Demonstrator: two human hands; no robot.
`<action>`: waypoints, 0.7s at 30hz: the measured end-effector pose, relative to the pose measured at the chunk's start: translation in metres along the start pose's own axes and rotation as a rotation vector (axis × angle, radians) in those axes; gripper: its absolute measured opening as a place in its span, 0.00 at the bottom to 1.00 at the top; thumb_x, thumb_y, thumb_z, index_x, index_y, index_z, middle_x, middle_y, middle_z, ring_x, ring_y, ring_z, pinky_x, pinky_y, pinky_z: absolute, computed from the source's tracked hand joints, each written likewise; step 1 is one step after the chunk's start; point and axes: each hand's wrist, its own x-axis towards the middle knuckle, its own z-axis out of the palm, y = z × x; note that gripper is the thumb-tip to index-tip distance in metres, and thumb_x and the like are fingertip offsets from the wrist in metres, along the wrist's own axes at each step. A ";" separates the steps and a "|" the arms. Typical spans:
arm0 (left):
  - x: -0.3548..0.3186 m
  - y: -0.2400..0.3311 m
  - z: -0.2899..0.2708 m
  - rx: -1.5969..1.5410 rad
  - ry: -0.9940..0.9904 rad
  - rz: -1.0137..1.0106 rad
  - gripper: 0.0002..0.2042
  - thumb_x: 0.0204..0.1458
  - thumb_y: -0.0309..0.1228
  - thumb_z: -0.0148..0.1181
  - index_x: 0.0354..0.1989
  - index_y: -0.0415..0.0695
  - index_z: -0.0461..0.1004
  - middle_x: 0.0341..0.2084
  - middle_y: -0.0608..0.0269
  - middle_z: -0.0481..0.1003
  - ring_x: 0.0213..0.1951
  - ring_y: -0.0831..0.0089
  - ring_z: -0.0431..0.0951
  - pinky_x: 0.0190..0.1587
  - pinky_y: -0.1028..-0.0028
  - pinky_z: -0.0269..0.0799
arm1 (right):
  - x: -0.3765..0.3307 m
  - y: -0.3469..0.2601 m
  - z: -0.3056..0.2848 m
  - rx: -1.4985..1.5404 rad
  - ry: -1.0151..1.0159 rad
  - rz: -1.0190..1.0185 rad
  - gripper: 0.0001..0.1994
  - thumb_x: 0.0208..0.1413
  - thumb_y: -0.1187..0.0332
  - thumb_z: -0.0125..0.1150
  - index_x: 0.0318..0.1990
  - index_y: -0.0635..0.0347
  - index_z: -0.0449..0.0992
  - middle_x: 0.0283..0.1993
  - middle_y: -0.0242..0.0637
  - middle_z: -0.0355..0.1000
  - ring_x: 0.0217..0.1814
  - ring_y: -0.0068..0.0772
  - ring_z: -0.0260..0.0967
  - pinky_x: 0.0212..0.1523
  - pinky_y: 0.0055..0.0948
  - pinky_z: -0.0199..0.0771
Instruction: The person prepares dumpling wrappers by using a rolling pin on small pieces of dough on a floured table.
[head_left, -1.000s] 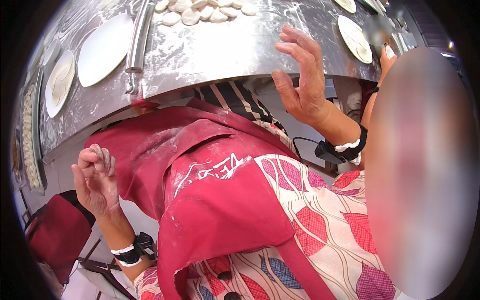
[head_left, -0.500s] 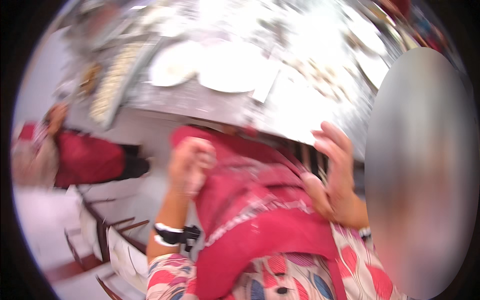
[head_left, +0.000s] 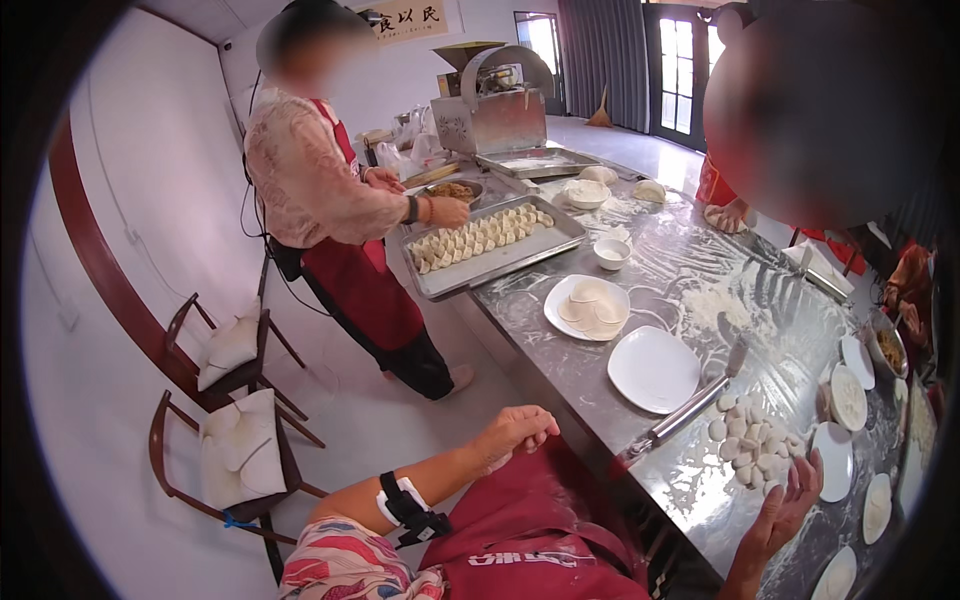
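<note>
My left hand (head_left: 515, 436) is closed in a loose fist in front of my red apron, short of the table edge, with nothing visible in it. My right hand (head_left: 783, 505) is open, fingers apart, beside a heap of small flattened dough pieces (head_left: 748, 440) on the floured metal table (head_left: 520, 315). Left of the heap lies a steel rolling pin (head_left: 690, 408), its near end by the table edge. Beyond it sits a bare white plate (head_left: 653, 372). Another white plate (head_left: 553, 312) holds a stack of round dough wrappers (head_left: 594, 304).
At the far left, a co-worker in a red apron (head_left: 345, 285) reaches over a metal tray (head_left: 520, 262) of dumplings (head_left: 480, 238). A steel machine (head_left: 492, 120) stands at the far end. Another person's hand (head_left: 728, 217) presses dough. Cushioned chairs (head_left: 240, 450) line the left wall.
My view has swung up and left, bringing more of the table and room into sight. My left hand stays curled and my right hand stays spread, now nearer the dough pieces.
</note>
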 end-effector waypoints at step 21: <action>-0.045 0.111 0.187 -0.053 -0.919 0.673 0.18 0.43 0.42 0.69 0.31 0.39 0.76 0.26 0.59 0.74 0.26 0.71 0.72 0.28 0.76 0.62 | -0.075 0.102 -0.084 -0.790 -0.017 -0.039 0.18 0.48 0.77 0.57 0.49 0.68 0.68 0.60 0.56 0.59 0.63 0.57 0.57 0.63 0.47 0.55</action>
